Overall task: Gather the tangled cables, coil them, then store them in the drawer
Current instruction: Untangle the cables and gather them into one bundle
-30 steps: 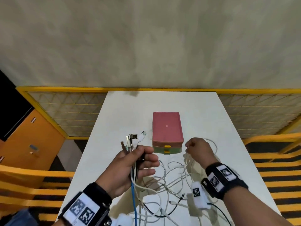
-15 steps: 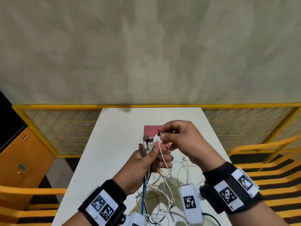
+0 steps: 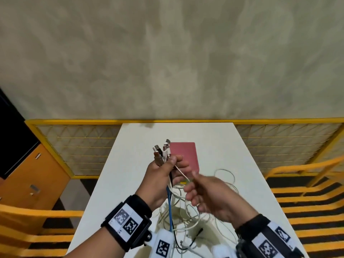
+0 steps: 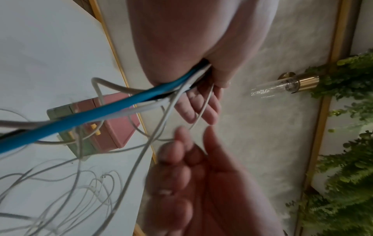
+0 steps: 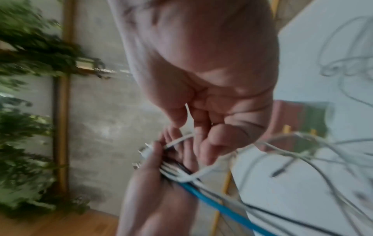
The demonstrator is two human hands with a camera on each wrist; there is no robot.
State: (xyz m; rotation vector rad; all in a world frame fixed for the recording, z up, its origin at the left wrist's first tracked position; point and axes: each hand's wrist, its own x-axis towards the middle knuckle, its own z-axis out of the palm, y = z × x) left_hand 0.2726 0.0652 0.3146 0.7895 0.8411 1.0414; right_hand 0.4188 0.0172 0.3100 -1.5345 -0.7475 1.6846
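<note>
My left hand (image 3: pixel 163 175) grips the bundled cables (image 3: pixel 169 205) by their plugs above the worktop (image 3: pixel 130 164); my right hand (image 3: pixel 210 196) pinches one thin white cable (image 3: pixel 181 172).

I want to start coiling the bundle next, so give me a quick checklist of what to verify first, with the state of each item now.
1. Left hand grips the cable ends together: ok.
2. Right hand holds a white cable: cannot tell, its fingers look loose and blurred.
3. All cables gathered off the table: not ok, loops lie there in a tangle.
4. Blue cable in the bundle: ok.
5. Drawer box open for storing: not ok, it looks closed.
</note>
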